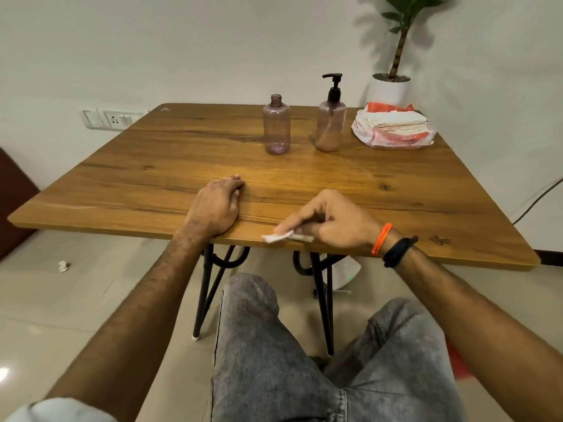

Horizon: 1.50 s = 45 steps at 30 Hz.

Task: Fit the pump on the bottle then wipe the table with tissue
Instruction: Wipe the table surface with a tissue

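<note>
right hand [332, 222]: fingers curled, pinching small folded white tissue [281, 236] at near edge of brown wooden table [396, 190] | left hand [217, 205]: loosely curled, holding nothing, resting on table | black pump [333, 86]: seated on translucent pink bottle [330, 126], far side

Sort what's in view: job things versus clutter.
Job: pump bottle, tissue pinched in the right hand, tissue pack, table.
Clutter: open bottle, plant, floor scrap, wall switches.
</note>
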Each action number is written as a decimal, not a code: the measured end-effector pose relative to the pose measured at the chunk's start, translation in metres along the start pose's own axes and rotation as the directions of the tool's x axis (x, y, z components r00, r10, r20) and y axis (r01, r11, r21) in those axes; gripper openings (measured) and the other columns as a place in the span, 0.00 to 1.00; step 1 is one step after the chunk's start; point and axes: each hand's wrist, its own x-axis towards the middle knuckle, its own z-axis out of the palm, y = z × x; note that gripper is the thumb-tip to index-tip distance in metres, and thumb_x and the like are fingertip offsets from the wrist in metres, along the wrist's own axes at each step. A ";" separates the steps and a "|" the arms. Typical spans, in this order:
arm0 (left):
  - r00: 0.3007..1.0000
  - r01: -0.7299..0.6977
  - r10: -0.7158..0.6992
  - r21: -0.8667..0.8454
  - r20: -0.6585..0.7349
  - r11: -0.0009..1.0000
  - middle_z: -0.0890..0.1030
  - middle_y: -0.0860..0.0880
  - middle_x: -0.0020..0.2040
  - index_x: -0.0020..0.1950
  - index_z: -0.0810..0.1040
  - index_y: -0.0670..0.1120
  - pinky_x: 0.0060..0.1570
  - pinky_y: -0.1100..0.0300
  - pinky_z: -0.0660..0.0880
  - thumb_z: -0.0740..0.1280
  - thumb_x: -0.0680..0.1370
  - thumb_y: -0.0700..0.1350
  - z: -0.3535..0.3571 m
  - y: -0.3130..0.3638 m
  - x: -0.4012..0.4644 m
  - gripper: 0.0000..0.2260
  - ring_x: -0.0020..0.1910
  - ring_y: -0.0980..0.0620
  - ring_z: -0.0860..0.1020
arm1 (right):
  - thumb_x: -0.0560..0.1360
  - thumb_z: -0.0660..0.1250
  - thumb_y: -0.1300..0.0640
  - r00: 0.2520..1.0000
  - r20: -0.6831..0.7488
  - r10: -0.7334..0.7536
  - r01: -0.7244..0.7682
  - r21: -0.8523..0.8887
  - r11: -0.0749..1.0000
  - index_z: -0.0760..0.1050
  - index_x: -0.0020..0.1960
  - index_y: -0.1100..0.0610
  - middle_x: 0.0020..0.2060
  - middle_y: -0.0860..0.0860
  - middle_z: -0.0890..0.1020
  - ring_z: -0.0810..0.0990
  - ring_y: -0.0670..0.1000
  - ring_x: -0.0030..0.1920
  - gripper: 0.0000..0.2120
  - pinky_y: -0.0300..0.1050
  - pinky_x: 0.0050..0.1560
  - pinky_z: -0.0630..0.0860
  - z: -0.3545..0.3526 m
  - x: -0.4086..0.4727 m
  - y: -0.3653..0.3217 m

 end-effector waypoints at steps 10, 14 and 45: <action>0.998 0.057 -0.058 -0.165 -0.003 0.985 0.76 0.47 0.69 0.70 0.73 0.48 0.70 0.53 0.66 0.62 0.81 0.45 -0.008 0.012 0.004 0.17 0.68 0.48 0.72 | 0.75 0.61 0.76 0.830 -0.170 0.531 -0.168 0.832 0.529 0.79 0.53 0.65 0.52 0.61 0.82 0.84 0.53 0.46 0.12 0.43 0.47 0.83 -0.022 0.046 0.025; 0.978 0.156 -0.209 -0.594 -0.020 0.789 0.80 0.52 0.60 0.65 0.78 0.49 0.55 0.64 0.75 0.68 0.78 0.50 -0.010 0.041 0.012 0.16 0.56 0.57 0.79 | 0.75 0.61 0.76 0.828 -0.159 0.538 -0.076 0.918 0.389 0.78 0.51 0.65 0.48 0.61 0.83 0.85 0.53 0.43 0.12 0.43 0.41 0.84 -0.023 0.056 0.025; 0.995 0.092 -0.086 -0.158 0.039 0.983 0.73 0.48 0.71 0.69 0.74 0.48 0.70 0.50 0.63 0.64 0.80 0.48 -0.014 0.012 0.036 0.17 0.70 0.48 0.69 | 0.72 0.72 0.58 0.532 -0.780 0.330 -0.335 0.164 0.928 0.85 0.49 0.51 0.47 0.47 0.87 0.83 0.46 0.46 0.08 0.45 0.52 0.81 -0.063 0.085 0.061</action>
